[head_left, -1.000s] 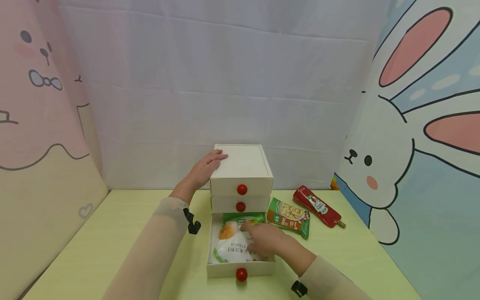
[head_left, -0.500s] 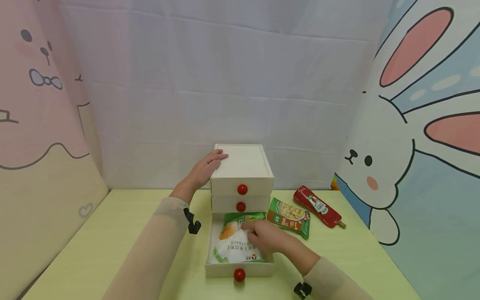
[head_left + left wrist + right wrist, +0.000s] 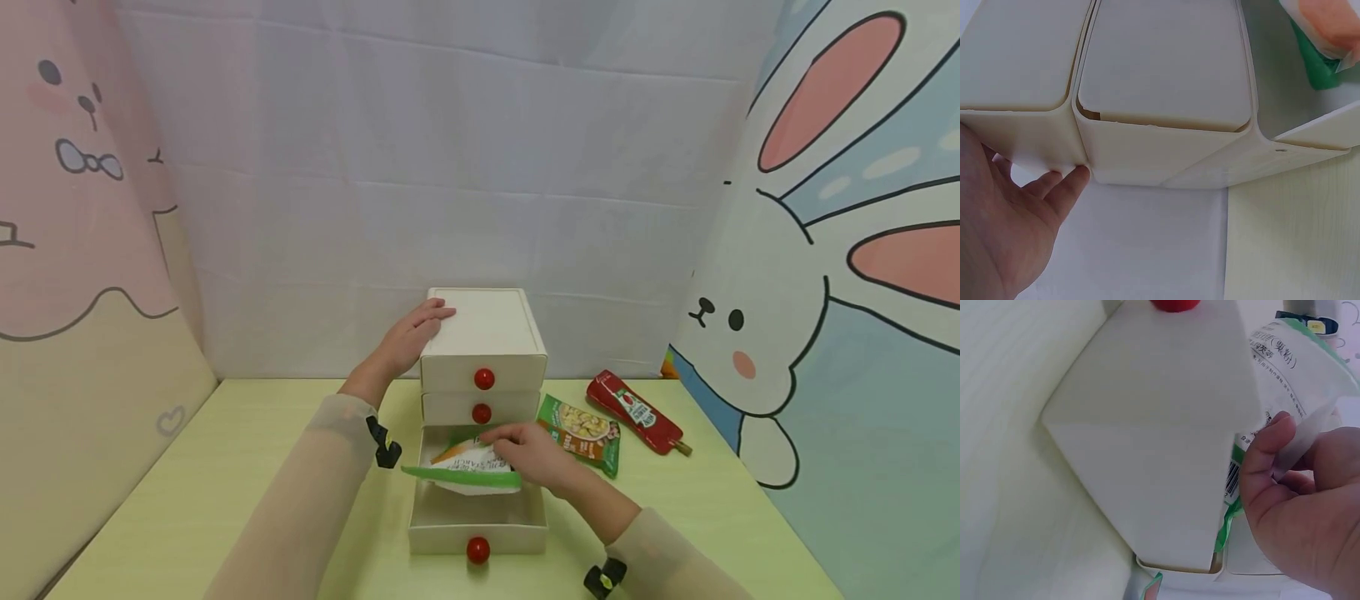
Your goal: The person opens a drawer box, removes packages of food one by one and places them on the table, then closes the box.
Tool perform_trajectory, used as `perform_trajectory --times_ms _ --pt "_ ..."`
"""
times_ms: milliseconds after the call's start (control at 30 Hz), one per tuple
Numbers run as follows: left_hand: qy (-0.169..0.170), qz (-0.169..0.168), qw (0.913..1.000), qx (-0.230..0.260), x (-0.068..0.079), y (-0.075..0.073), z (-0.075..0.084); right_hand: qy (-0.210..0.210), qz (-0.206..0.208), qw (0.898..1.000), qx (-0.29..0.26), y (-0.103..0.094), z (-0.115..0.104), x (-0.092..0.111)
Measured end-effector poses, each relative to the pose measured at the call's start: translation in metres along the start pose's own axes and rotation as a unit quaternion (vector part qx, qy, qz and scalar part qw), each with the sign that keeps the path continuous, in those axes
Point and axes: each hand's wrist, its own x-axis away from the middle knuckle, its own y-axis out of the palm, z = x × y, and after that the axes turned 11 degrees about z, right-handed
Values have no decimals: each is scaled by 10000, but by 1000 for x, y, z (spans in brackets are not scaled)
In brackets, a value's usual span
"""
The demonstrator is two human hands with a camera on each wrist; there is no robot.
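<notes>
A small white drawer cabinet (image 3: 487,325) stands on the table, its bottom drawer (image 3: 442,540) pulled out toward me. My left hand (image 3: 407,343) rests on the cabinet's top left edge. In the left wrist view its fingertips lie against the cabinet's side wall. My right hand (image 3: 536,458) pinches a white and green bag of corn starch (image 3: 468,465) by its right side, between thumb and fingers. The bag is tilted up over the drawer, its green-edged near end raised and its far end still inside. In the right wrist view, the bag (image 3: 1285,369) shows behind the drawer wall.
Right of the cabinet lies a green and brown food packet (image 3: 581,429). Farther right is a red ketchup pouch (image 3: 636,412). Red knobs (image 3: 484,379) stick out from the drawer fronts. Behind the table hangs a white cloth (image 3: 450,167).
The corn starch bag lay flat in the bottom drawer and now has its near end lifted, with the right hand holding it. The left hand has stayed put.
</notes>
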Motion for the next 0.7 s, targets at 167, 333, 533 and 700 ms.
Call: perform_trajectory --times_ms 167,333,533,700 --pt "17 0 10000 3 1 -1 0 7 -141 9991 -390 -5 -7 5" --pt "46 -35 9999 95 3 -2 0 16 -182 9974 -702 -9 -12 12" --pt "101 -45 9999 133 3 -1 0 198 -194 9946 -1003 -24 -16 25" --pt "66 -34 9999 153 3 -2 1 296 -139 9926 -1172 -42 -24 40"
